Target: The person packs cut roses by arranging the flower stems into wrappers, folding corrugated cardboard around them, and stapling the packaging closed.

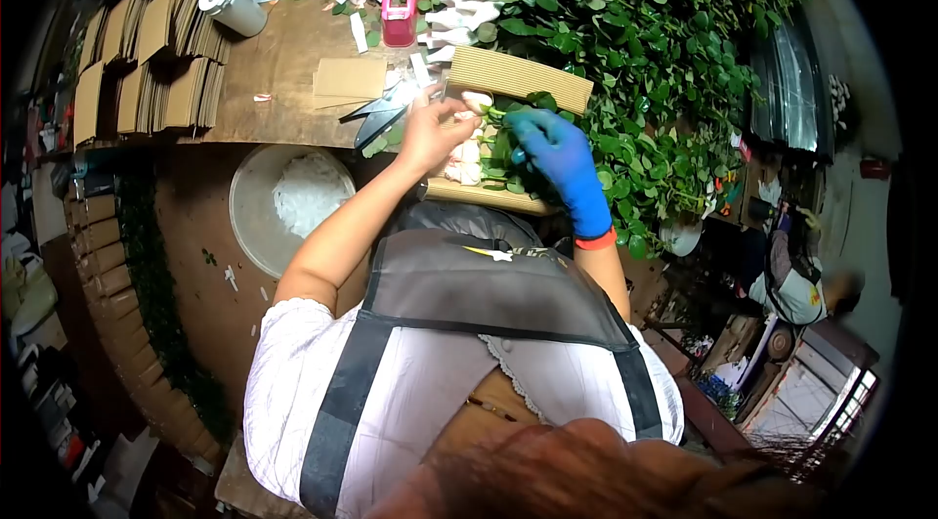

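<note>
A pale rose with a green stem is held between my two hands. My left hand is bare, its thumb and fingers closed at the flower head. In a blue glove, my right hand has its fingers closed around the stem side, partly hiding the leaves. Below them, several whitish rose heads lie in rows on corrugated cardboard. The cardboard's far flap stands up beyond my hands. A pair of scissors lies left of my left hand.
A pink tape dispenser and wrapped white rose heads lie farther back. Leafy stems are heaped on the right. Cardboard stacks and a white lidded cup stand left. Below the table edge is a bin. Another person is at far right.
</note>
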Motion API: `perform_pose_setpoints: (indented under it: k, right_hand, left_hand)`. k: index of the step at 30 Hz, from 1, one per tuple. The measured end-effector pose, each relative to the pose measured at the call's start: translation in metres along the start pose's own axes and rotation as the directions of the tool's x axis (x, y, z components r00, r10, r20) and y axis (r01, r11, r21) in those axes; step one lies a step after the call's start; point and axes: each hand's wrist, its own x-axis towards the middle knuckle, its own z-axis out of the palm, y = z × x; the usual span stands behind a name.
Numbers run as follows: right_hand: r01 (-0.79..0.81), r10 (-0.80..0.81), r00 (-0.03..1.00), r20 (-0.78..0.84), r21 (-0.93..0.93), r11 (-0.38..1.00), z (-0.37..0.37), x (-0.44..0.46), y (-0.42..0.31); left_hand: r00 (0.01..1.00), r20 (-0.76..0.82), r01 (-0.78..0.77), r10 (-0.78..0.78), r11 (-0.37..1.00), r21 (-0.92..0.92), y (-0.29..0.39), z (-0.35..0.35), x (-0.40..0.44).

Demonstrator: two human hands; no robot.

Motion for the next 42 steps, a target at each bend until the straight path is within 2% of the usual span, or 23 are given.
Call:
perform_pose_setpoints:
  k: [1, 2, 3, 4, 5, 6, 7, 9, 15, 18, 21, 22, 23, 25, 27, 29, 31, 33, 35, 38, 39, 40, 42]
  right_hand:
    - [-0.08, 0.078, 0.997, 0.018, 0.23, 0.97, -0.001, -0.001, 0.003]
    - [0.012, 0.0, 0.999, -0.032, 0.352, 0.936, 0.004, 0.001, 0.01]
    - [0.156, -0.139, 0.982, -0.127, 0.134, 0.979, 0.011, 0.005, 0.019]
    - [0.276, -0.291, 0.938, -0.189, -0.101, 0.956, 0.019, 0.012, 0.025]
    - [0.362, -0.445, 0.87, -0.212, -0.336, 0.869, 0.024, 0.016, 0.031]
    - [0.297, -0.401, 0.898, -0.18, -0.423, 0.856, 0.027, 0.014, 0.02]
    - [0.438, -0.571, 0.808, -0.144, -0.502, 0.746, 0.032, 0.021, 0.031]
    - [0.377, -0.517, 0.854, -0.063, -0.611, 0.696, 0.039, 0.021, 0.029]
    - [0.26, -0.447, 0.894, -0.028, -0.78, 0.569, 0.047, 0.026, 0.033]
    - [0.353, -0.442, 0.895, 0.058, -0.698, 0.623, 0.03, 0.032, 0.028]
    - [0.392, -0.544, 0.822, -0.168, -0.525, 0.756, 0.024, 0.011, 0.001]
    - [0.383, -0.527, 0.822, -0.217, -0.475, 0.793, 0.021, 0.003, -0.002]
    - [0.371, -0.505, 0.821, -0.267, -0.422, 0.827, 0.018, -0.005, -0.003]
    - [0.38, -0.522, 0.802, -0.29, -0.426, 0.821, 0.015, -0.01, 0.006]
    - [0.366, -0.516, 0.806, -0.29, -0.441, 0.819, 0.016, -0.016, 0.018]
    - [0.374, -0.543, 0.798, -0.263, -0.49, 0.787, 0.018, -0.022, 0.016]
    - [0.378, -0.57, 0.784, -0.245, -0.54, 0.752, 0.017, -0.023, 0.016]
    - [0.378, -0.566, 0.779, -0.27, -0.519, 0.767, 0.018, -0.028, 0.01]
    - [0.369, -0.551, 0.781, -0.294, -0.496, 0.786, 0.017, -0.032, 0.005]
    - [0.333, -0.432, 0.849, -0.305, -0.326, 0.885, 0.025, -0.04, 0.006]
    - [0.327, -0.393, 0.873, -0.29, -0.251, 0.911, 0.032, -0.041, 0.005]
    - [0.266, -0.263, 0.931, -0.254, -0.024, 0.964, 0.04, -0.042, -0.004]
    - [0.167, -0.141, 0.982, -0.124, 0.234, 0.958, 0.05, -0.035, -0.017]
  left_hand:
    - [1.0, -0.007, -0.012, 0.012, 1.0, -0.001, -0.003, 0.001, 0.0]
    - [1.0, -0.01, -0.026, 0.026, 1.0, 0.0, -0.007, 0.002, 0.001]
    - [0.999, -0.011, -0.043, 0.043, 0.999, 0.0, -0.01, 0.003, 0.001]
    - [0.999, -0.005, -0.041, 0.041, 0.999, -0.032, -0.01, 0.003, 0.001]
    - [0.999, 0.002, -0.04, 0.04, 0.997, -0.065, -0.01, 0.002, 0.0]
    - [0.999, 0.008, -0.038, 0.039, 0.994, -0.098, -0.006, 0.001, 0.0]
    - [0.998, 0.001, -0.063, 0.063, 0.996, -0.063, -0.002, 0.0, 0.0]
    - [0.994, -0.009, -0.106, 0.106, 0.994, 0.011, 0.006, -0.004, -0.002]
    - [0.997, 0.062, -0.054, 0.053, 0.999, 0.002, 0.006, -0.009, 0.001]
    - [0.996, 0.073, -0.045, 0.042, 0.998, 0.039, 0.009, -0.012, 0.001]
    - [0.985, 0.169, -0.032, 0.029, 0.999, 0.017, 0.015, -0.034, 0.0]
    - [0.981, 0.155, -0.116, 0.114, 0.993, 0.005, 0.0, -0.042, 0.004]
    - [0.983, 0.13, -0.132, 0.131, 0.991, -0.006, -0.018, -0.057, 0.007]
    - [0.985, 0.025, -0.163, 0.17, 0.874, 0.459, -0.04, -0.091, 0.022]
    - [0.982, 0.086, -0.158, 0.169, 0.479, 0.863, -0.074, -0.122, 0.05]
    - [0.976, 0.158, -0.2, 0.149, 0.34, 0.919, -0.108, -0.147, 0.071]
    - [0.968, 0.241, -0.191, -0.073, 0.411, 0.891, -0.099, -0.167, 0.089]
    - [0.971, 0.219, -0.173, -0.096, 0.352, 0.92, -0.077, -0.174, 0.09]
    - [0.975, 0.195, -0.222, 0.111, 0.362, 0.905, -0.077, -0.18, 0.088]
    - [0.933, -0.088, -0.185, 0.35, 0.672, 0.717, -0.053, -0.166, 0.07]
    - [0.918, -0.25, -0.197, 0.308, 0.901, 0.387, -0.01, -0.147, 0.049]
    - [0.972, -0.232, -0.038, 0.041, 0.999, 0.02, 0.026, -0.128, 0.027]
    - [1.0, -0.004, -0.028, 0.028, 0.973, -0.231, 0.049, -0.089, -0.009]
